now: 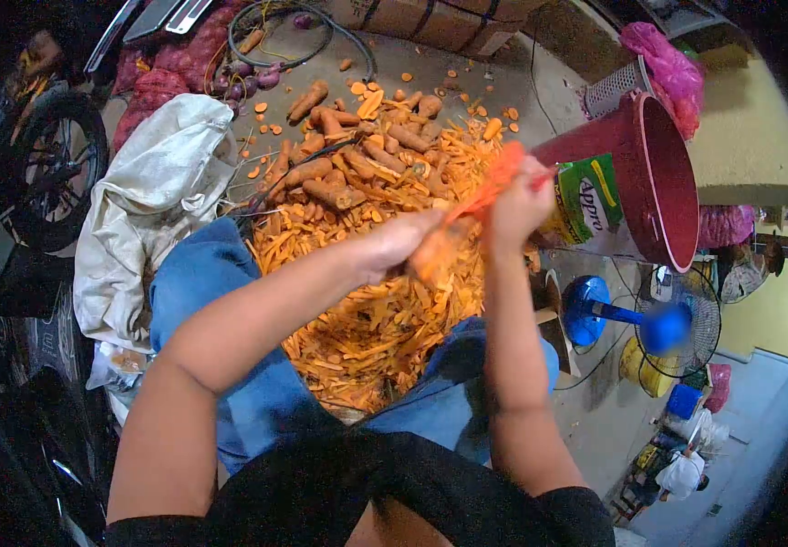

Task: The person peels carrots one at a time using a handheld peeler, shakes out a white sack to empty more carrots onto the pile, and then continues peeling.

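My left hand (396, 244) is closed around a carrot (432, 258), which is smeared by motion. My right hand (519, 208), to the right and slightly farther out, is wrapped around a long, bright orange-red thing (488, 187). Blur hides what kind it is; a bit of red shows beside the fingers. Under both hands spreads a big heap of orange carrot strips and pieces (357, 310). Whole and broken carrots (335, 194) lie on the heap's far left side. Round carrot slices (357, 88) are scattered at its far edge.
A maroon bucket (627, 137) with a green-labelled packet lies tipped at the right. Behind it stand a blue fan (631, 314) and a pink bag (663, 68). At the left are a white sack (152, 191), red net sacks (152, 100) and a wheel (58, 169). Cartons (449, 23) stand at the back.
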Tool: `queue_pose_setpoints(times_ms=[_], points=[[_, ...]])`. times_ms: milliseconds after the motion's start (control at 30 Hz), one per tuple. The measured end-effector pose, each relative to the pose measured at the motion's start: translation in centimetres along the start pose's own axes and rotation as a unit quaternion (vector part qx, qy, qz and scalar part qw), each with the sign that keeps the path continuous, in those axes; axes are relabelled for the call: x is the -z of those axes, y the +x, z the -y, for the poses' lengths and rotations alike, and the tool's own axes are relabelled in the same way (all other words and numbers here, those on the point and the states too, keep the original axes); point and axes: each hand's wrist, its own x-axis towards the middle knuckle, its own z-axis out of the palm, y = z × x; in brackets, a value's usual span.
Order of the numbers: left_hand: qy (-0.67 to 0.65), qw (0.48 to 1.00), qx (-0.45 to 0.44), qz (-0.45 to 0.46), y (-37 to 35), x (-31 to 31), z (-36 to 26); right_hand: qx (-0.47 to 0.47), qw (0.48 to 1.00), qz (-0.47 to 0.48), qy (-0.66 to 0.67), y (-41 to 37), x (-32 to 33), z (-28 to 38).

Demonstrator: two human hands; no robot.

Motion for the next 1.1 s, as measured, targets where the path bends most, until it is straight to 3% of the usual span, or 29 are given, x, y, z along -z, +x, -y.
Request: queue_pose_setpoints(times_ms=[33, 67, 133, 200, 233, 300, 367, 467, 567, 633, 733, 767, 833, 900, 933, 1000, 1033, 1100], points=[[0.023, 1.000, -0.018, 0.005, -0.5, -0.7, 0.4, -0.044, 0.996, -0.041, -0.060, 2.2, 0.8, -1.5], [0.045, 0.998, -0.033, 0.010, -0.9, -1.2, 0.7, -0.034, 0.991, -0.128, -0.032, 4.1, 1.4, -4.3], [0.057, 0.998, -0.005, -0.001, -1.0, -1.2, 0.7, -0.093, 0.983, -0.156, -0.035, 5.1, 2.7, -4.8], [-0.079, 0.995, 0.062, -0.008, -0.2, 0.1, 0.1, -0.083, 0.991, -0.104, 0.033, 5.4, 3.0, -5.1], [-0.125, 0.990, 0.057, -0.031, 0.1, 0.3, -0.1, -0.115, 0.970, -0.078, 0.199, 3.9, 1.8, -2.2], [-0.156, 0.987, 0.034, -0.035, 0.8, 0.8, 0.1, 0.059, 0.991, 0.011, 0.116, 0.4, 0.3, 1.2], [-0.162, 0.986, -0.010, -0.044, 0.9, 0.5, 0.1, 0.007, 0.994, 0.086, 0.064, -3.2, -0.4, 3.6], [-0.070, 0.997, -0.023, -0.033, 0.8, 0.5, 0.3, 0.029, 0.995, 0.098, 0.008, -3.4, -0.4, 3.8], [-0.005, 1.000, 0.016, -0.016, -0.9, -1.1, -0.2, 0.123, 0.992, -0.035, -0.008, 0.9, -0.3, -0.8], [0.006, 0.998, 0.054, 0.010, -0.9, -1.2, 0.3, -0.090, 0.989, -0.048, 0.103, 2.9, 0.9, -0.9], [-0.064, 0.996, 0.055, 0.011, -0.2, -0.2, 0.4, -0.102, 0.991, -0.078, 0.043, 3.8, 1.5, -1.0], [-0.081, 0.996, 0.031, 0.008, 0.2, 0.2, 0.1, -0.089, 0.989, -0.056, 0.102, 3.2, 1.5, -0.7], [-0.103, 0.994, 0.031, -0.017, 0.4, 0.6, -0.2, 0.031, 0.993, 0.045, 0.100, 1.2, 1.0, 0.9], [-0.166, 0.985, 0.028, -0.030, 1.3, 1.1, 0.5, 0.068, 0.993, 0.071, 0.069, -2.3, -0.1, 2.8], [-0.165, 0.985, 0.028, -0.030, 1.3, 1.1, 0.6, 0.068, 0.993, 0.070, 0.069, -3.0, -0.3, 3.3], [-0.134, 0.991, -0.005, -0.014, 1.1, 1.0, 1.0, -0.042, 0.992, 0.120, 0.020, -3.7, -0.5, 3.9], [-0.134, 0.991, -0.005, -0.015, 0.5, 0.5, 0.4, -0.008, 0.994, 0.091, 0.058, -3.0, -0.8, 2.2], [-0.071, 0.996, 0.055, -0.021, -1.3, -1.3, -1.0, 0.019, 0.999, 0.009, -0.027, 0.8, -0.1, -1.4]])
